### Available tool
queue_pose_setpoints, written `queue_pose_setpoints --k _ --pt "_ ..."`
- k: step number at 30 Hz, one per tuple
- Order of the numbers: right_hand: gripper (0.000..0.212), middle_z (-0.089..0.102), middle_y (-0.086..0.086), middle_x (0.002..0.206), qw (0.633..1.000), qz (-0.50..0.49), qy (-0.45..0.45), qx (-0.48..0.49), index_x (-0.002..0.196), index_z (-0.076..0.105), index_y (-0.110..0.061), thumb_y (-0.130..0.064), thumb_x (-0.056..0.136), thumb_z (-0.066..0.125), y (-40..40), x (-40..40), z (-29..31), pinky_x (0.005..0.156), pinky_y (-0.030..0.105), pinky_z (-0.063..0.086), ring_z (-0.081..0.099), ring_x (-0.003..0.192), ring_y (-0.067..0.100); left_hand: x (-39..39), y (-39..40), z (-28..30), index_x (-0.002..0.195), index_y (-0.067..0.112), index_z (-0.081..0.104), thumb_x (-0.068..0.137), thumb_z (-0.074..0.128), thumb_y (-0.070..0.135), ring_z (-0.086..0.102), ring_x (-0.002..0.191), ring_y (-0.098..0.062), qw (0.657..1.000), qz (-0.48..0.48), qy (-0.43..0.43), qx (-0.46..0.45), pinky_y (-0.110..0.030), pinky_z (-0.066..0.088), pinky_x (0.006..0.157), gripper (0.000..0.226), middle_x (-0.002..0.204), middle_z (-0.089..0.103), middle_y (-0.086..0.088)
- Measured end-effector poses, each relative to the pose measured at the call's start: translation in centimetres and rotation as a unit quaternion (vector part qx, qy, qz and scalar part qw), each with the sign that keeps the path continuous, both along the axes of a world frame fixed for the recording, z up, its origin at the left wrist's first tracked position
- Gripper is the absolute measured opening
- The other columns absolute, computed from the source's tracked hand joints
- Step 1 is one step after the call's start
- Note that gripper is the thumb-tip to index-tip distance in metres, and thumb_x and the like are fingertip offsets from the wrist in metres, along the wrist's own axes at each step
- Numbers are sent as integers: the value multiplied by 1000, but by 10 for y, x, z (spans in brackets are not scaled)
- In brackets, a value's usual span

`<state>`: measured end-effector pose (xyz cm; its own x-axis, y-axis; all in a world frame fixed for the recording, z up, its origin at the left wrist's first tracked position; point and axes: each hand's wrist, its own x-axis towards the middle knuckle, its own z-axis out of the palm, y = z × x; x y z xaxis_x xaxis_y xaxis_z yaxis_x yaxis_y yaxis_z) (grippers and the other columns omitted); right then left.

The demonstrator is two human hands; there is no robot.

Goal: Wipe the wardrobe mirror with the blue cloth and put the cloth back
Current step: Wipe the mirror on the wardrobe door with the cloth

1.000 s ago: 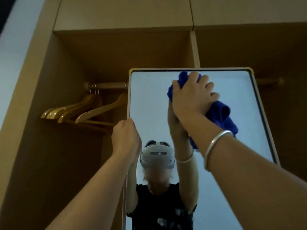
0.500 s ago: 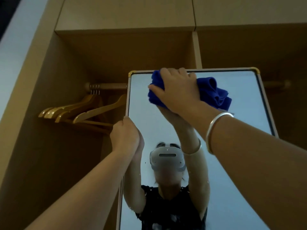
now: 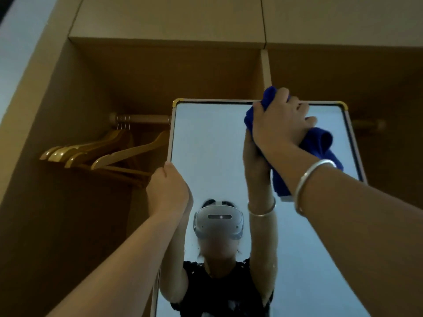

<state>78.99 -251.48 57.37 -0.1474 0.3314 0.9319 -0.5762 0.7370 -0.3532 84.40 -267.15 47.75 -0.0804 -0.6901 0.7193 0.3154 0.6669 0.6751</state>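
The wardrobe mirror point(image 3: 206, 143) stands tall in front of me, framed in thin metal with gold corner caps. My right hand point(image 3: 278, 124) presses the bunched blue cloth point(image 3: 320, 143) against the glass near the mirror's top edge, right of centre, fingers curled round the fabric. Part of the cloth hangs below my wrist, which wears a silver bangle. My left hand point(image 3: 168, 191) grips the mirror's left edge about a third of the way down. The glass reflects both arms and a person wearing a headset.
Behind the mirror is an open wooden wardrobe point(image 3: 91, 88) with a hanging rail point(image 3: 142, 118). Several wooden hangers point(image 3: 96, 154) hang on the rail at the left. A vertical divider point(image 3: 265, 69) rises above the mirror top. A pale wall point(image 3: 20, 42) shows at far left.
My right hand has swept the cloth from the mirror's top left-centre over to the right along the top edge. My left hand has kept its hold on the left edge.
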Motion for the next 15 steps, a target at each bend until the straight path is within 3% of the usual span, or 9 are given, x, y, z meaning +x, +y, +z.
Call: queue_pose_setpoints --k 4,9,15 --pt "45 50 16 123 994 -42 57 83 121 41 -13 -49 95 35 -33 12 -7 94 46 31 45 111 34 3 3 -1 113 -5 53 100 28 25 51 107 -42 1000 9 9 -11 -41 40 85 41 114 56 -26" --pt "60 48 8 127 948 15 149 279 126 38 -20 -64 86 42 -65 32 -6 97 44 30 44 115 28 1 1 -4 103 -7 56 98 30 26 53 100 -46 1000 5 7 -10 -45 43 81 42 105 59 -29" --pt "50 56 1 121 931 25 196 308 123 43 -25 -60 88 44 -37 12 6 91 41 35 49 109 23 -3 -6 -6 101 -8 56 97 31 30 53 99 -50 1000 -9 16 -12 -52 43 84 45 103 59 -32"
